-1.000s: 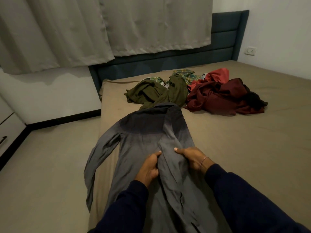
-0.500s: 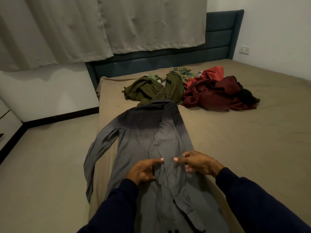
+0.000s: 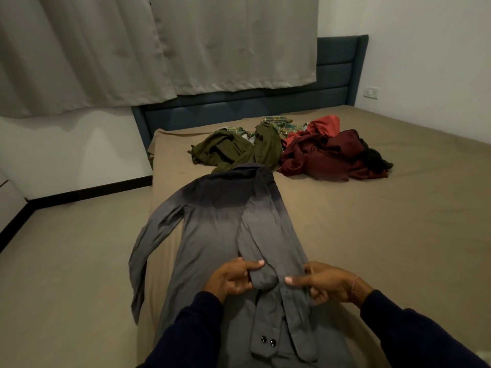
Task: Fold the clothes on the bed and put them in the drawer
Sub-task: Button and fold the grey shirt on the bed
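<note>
A: Well, what is seen from the head view?

B: A grey shirt is laid lengthwise on the bed, collar toward the headboard. Its one sleeve is draped over the bed's left edge, while the other sleeve is folded inward along the middle of the shirt.

A: And how are the hands placed?

B: The left hand is curled round the folded sleeve, the cloth being pinched between thumb and fingers. The right hand is closed on the shirt's right side, just beside the same sleeve, with the thumb laid on top of the fabric. A thin bracelet is worn on the right wrist, and both arms are covered by dark blue sleeves.

A: Is the cuff shown?

B: Yes, the cuff with two dark buttons is seen below the hands, lying on the shirt's body.

A: What else is laid on the bed?

B: An olive garment, a plaid piece and a heap of dark red clothes are piled unfolded near the headboard, with a black item at the heap's right end. The olive garment is touched by the shirt's collar.

A: And around the bed?

B: Grey curtains are hung behind the headboard, and a wall socket is set on the right wall.
</note>
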Available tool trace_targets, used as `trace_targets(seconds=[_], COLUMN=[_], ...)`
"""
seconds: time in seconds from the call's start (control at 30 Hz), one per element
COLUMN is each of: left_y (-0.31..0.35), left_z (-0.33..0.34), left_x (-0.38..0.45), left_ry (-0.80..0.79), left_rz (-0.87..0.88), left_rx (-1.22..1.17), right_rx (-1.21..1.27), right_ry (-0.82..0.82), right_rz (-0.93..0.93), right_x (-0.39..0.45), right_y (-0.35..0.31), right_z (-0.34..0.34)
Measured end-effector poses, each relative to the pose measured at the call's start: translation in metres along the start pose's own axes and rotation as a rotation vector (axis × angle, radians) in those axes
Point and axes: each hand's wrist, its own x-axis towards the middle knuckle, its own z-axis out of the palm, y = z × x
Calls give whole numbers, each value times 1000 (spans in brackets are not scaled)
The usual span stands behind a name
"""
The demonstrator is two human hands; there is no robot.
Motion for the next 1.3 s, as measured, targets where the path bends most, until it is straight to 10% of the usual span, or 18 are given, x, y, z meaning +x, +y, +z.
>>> trace_targets(seconds=[0.3,0.67,0.9,1.1,1.3], left_y=[-3,-12,-5,31,66], left_z=[19,18,25,12,9], left_x=[-1,-2,-7,4,33], left_ry=[8,-113,9,307,793], left_rz=[96,36,-162,-157,393], left_rx=[-17,207,534,701,1106], right_rx=[21,188,-796,-920,-541], right_ry=[240,122,245,470,531], right_rz=[-37,-86,52,11,-236], right_x=[-11,-26,-22,7,111], right_y=[14,35,30,-24,-89], right_z=[5,3,0,-26,-67])
